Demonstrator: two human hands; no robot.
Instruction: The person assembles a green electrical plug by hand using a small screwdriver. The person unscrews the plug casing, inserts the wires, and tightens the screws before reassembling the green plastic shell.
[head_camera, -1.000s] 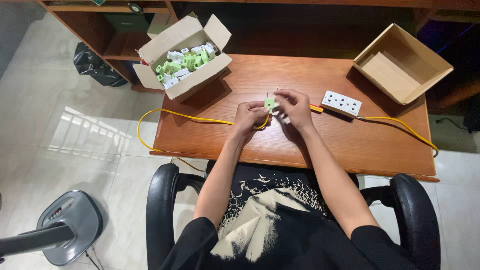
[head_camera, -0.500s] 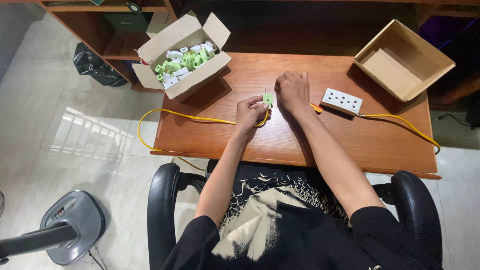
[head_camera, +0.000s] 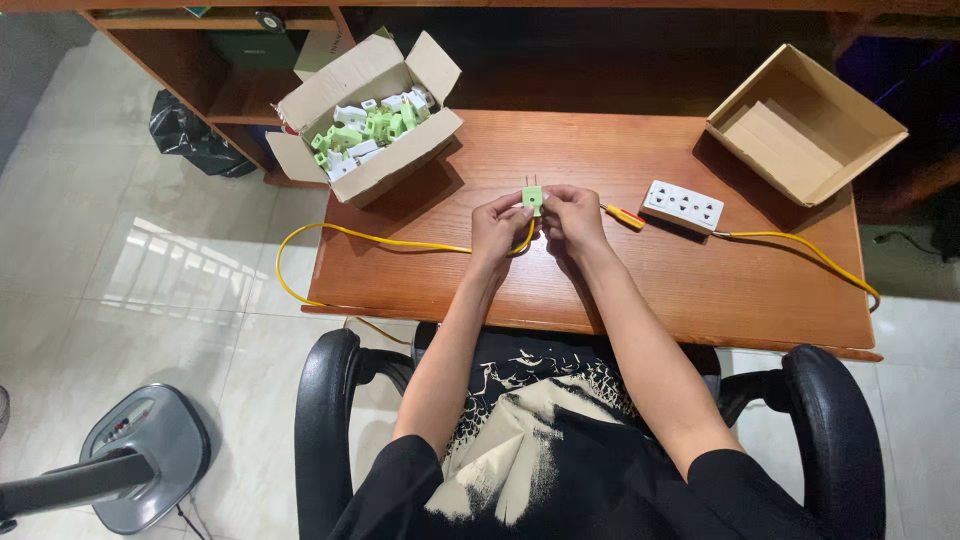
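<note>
Both hands meet over the middle of the wooden desk (head_camera: 700, 290): the left hand (head_camera: 497, 228) and right hand (head_camera: 570, 217) pinch a small green plug (head_camera: 532, 196) between fingertips, prongs up, yellow cable (head_camera: 400, 243) trailing left. Best kept steady, close to the desktop, with the cable slack. A screwdriver (head_camera: 622, 216) lies just beside the right hand, a white power strip (head_camera: 683, 205) beyond, an open box of plugs (head_camera: 368, 125) far left, an empty box (head_camera: 805, 125) far right; nothing crowds the hands

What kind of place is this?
Probably a small home workshop: a wooden desk, a box of plugs, a power strip, tiled floor, and an office chair.
</note>
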